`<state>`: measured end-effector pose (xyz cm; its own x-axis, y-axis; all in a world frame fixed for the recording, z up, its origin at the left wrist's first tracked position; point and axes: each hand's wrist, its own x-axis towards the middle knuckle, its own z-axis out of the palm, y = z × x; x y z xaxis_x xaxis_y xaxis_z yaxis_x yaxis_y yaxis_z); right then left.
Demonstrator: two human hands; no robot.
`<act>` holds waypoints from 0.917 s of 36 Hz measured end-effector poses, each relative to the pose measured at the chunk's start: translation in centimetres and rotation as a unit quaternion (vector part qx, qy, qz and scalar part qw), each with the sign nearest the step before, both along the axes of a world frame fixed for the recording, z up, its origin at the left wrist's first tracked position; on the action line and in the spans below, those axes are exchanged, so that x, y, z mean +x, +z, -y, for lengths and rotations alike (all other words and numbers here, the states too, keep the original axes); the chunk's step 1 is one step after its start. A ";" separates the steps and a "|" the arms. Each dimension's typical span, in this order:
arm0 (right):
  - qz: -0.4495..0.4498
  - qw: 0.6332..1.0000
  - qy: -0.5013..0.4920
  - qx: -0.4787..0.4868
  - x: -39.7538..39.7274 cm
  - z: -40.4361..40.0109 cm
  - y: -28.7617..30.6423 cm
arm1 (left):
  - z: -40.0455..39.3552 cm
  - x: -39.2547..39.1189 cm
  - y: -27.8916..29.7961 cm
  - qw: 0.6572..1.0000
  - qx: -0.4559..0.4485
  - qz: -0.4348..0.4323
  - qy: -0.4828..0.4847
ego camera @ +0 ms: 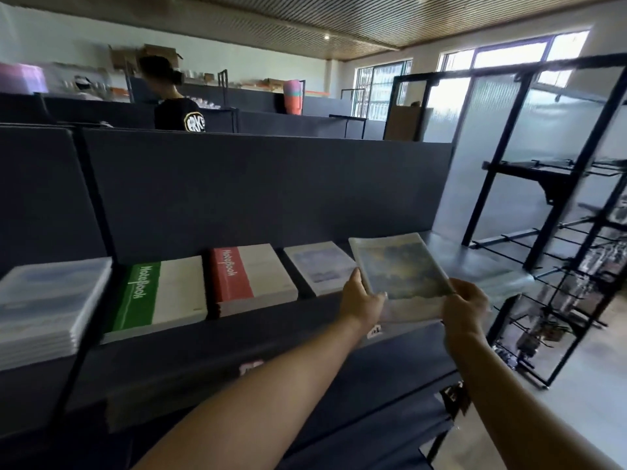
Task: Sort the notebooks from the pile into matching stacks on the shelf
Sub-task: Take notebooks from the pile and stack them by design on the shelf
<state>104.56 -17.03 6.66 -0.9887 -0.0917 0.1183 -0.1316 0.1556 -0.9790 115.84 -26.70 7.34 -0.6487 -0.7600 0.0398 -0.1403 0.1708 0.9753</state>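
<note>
A notebook with a cloudy painted cover in a clear sleeve (pixel 400 266) hovers over the right part of the dark shelf (pixel 237 337). My left hand (pixel 359 300) grips its near left corner and my right hand (pixel 466 301) grips its near right corner. Under it lie more sleeved notebooks (pixel 492 276), blurred. Along the shelf stand stacks: pale blue covers (pixel 322 266), red-and-white "Notebook" covers (pixel 251 279), green-and-white "Notebook" covers (pixel 159 296), and sleeved pale covers (pixel 44 307) at far left.
A dark back panel (pixel 264 191) rises behind the shelf. A black wire rack (pixel 556 266) stands to the right on a pale floor. A person in a black shirt (pixel 176 103) stands beyond the partitions. A lower shelf (pixel 373 418) sits beneath.
</note>
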 end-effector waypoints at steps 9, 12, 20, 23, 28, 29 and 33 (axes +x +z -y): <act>0.019 1.000 0.005 -0.016 -8.3 4.0 0.3 | 3.5 -7.9 0.7 0.997 -0.052 0.056 -0.004; 0.032 0.999 0.013 -0.029 -10.8 5.7 -0.4 | 4.8 -9.6 0.6 0.996 -0.057 0.065 -0.013; 0.091 0.995 0.045 0.002 -15.2 8.8 -1.5 | 7.0 -12.4 0.1 0.950 -0.206 0.205 -0.117; 0.083 0.993 0.075 0.027 -16.5 9.8 -1.5 | 7.7 -13.4 -0.6 0.924 -0.250 0.269 -0.107; 0.044 0.987 0.130 0.087 -18.3 11.7 -1.5 | 8.4 -14.5 -1.1 0.884 -0.330 0.323 -0.078; 0.036 0.985 0.139 0.098 -18.6 11.9 -1.6 | 8.5 -14.7 -1.2 0.880 -0.330 0.333 -0.075; -0.014 0.967 0.172 0.188 -19.6 12.3 -2.0 | 8.7 -15.6 -1.6 0.865 -0.330 0.371 -0.077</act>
